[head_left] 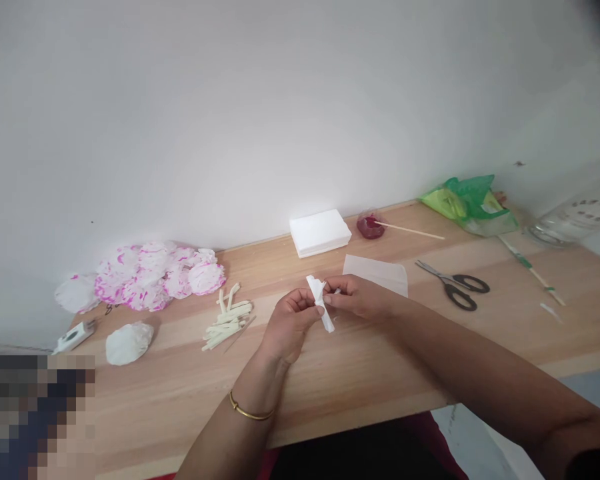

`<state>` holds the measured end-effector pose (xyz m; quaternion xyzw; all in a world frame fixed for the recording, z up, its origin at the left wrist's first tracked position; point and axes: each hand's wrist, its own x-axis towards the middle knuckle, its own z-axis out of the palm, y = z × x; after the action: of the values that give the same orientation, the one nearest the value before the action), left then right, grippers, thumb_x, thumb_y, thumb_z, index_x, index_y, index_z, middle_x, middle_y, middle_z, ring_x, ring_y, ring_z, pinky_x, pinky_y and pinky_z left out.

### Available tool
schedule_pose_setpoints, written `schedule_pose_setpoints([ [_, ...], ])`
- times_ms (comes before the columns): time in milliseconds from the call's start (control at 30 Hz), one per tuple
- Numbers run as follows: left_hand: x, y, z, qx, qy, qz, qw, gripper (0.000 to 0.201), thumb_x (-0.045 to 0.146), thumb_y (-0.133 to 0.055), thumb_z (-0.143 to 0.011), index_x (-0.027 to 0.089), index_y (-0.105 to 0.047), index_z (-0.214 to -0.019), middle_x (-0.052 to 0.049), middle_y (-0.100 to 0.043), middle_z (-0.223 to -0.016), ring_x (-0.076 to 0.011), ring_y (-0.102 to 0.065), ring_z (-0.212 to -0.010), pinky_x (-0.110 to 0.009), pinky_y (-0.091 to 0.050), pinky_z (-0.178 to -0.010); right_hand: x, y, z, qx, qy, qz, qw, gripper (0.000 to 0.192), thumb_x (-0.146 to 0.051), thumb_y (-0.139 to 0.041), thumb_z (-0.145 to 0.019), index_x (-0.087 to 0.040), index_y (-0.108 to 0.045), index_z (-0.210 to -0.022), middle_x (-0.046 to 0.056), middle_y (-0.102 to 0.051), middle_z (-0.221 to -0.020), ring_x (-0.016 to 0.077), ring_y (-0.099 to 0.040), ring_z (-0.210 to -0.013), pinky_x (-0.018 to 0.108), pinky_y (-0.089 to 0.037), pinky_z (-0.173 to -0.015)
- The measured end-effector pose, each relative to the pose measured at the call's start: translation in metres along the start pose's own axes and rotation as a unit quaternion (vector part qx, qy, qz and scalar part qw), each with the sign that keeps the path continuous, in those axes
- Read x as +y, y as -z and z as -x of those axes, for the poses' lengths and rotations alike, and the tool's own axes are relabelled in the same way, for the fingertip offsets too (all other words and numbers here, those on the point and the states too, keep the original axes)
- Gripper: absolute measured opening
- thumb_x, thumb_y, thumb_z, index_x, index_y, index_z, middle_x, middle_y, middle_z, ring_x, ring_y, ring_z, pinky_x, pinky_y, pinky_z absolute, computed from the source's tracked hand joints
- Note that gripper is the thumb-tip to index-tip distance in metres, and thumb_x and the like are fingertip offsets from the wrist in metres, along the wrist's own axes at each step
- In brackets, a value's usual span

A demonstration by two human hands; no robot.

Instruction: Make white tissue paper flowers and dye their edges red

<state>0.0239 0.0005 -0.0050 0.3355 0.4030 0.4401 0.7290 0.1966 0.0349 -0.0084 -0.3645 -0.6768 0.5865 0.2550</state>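
Observation:
Over the middle of the wooden table (360, 380), both my hands pinch a small folded strip of white tissue paper (320, 302). My left hand (289, 323) grips its middle from the left, a gold bangle on that wrist. My right hand (363, 295) pinches the same strip from the right with thumb and forefinger. Just behind my right hand a flat white sheet of tissue (377, 272) lies on the table.
A white tissue stack (320, 233) sits by the wall, with a red dish (371, 226) and stick beside it. Black-handled scissors (457, 285) lie to the right, a green bag (467, 203) beyond. Left: pink-white paper flowers (153, 275), folded strips (229, 322), a white wad (129, 343), a glue gun (75, 336).

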Motion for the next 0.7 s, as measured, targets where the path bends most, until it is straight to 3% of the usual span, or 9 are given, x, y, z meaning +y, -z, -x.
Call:
schedule_pose_setpoints([
  [200,0.0,-0.0005,-0.001,0.036,0.004,0.02,0.999,0.022,0.02,-0.077,-0.061,0.012,-0.064,-0.076,-0.003,-0.066,-0.068,-0.0104,-0.058,-0.064,-0.024,-0.043,-0.069,-0.0021,-0.001,0.0024,0.039,-0.01,0.054,0.998,0.017,-0.033,-0.054,-0.083,-0.017,-0.06,-0.081,-0.002,-0.059,-0.078,0.0115,-0.051,-0.07,0.022,-0.037,-0.064],
  [433,0.0004,-0.0015,-0.0005,0.08,-0.013,-0.044,0.996,0.023,0.024,-0.077,-0.06,0.012,-0.063,-0.072,-0.001,-0.064,-0.064,-0.0096,-0.056,-0.062,-0.021,-0.041,-0.064,-0.0001,-0.0016,0.001,0.033,-0.017,0.008,0.999,0.026,-0.042,-0.058,-0.081,-0.016,-0.06,-0.082,-0.001,-0.058,-0.079,0.0123,-0.052,-0.072,0.023,-0.038,-0.065],
  [600,0.002,-0.0024,0.001,0.066,-0.012,-0.032,0.997,0.024,0.026,-0.078,-0.06,0.013,-0.061,-0.072,-0.001,-0.064,-0.069,-0.0094,-0.055,-0.063,-0.022,-0.042,-0.066,0.0029,-0.0017,0.0003,0.012,-0.005,-0.059,0.998,0.029,-0.044,-0.059,-0.081,-0.015,-0.061,-0.081,0.0,-0.058,-0.078,0.0128,-0.051,-0.074,0.026,-0.04,-0.071],
  [700,0.0053,-0.0032,0.003,0.023,-0.013,0.02,0.999,0.025,0.03,-0.075,-0.066,0.014,-0.064,-0.082,-0.003,-0.065,-0.077,-0.0116,-0.057,-0.07,-0.026,-0.044,-0.073,0.0073,-0.0047,0.0003,-0.012,-0.01,-0.19,0.982,0.029,-0.042,-0.063,-0.079,-0.014,-0.063,-0.086,0.001,-0.06,-0.079,0.0126,-0.053,-0.074,0.028,-0.042,-0.074],
])
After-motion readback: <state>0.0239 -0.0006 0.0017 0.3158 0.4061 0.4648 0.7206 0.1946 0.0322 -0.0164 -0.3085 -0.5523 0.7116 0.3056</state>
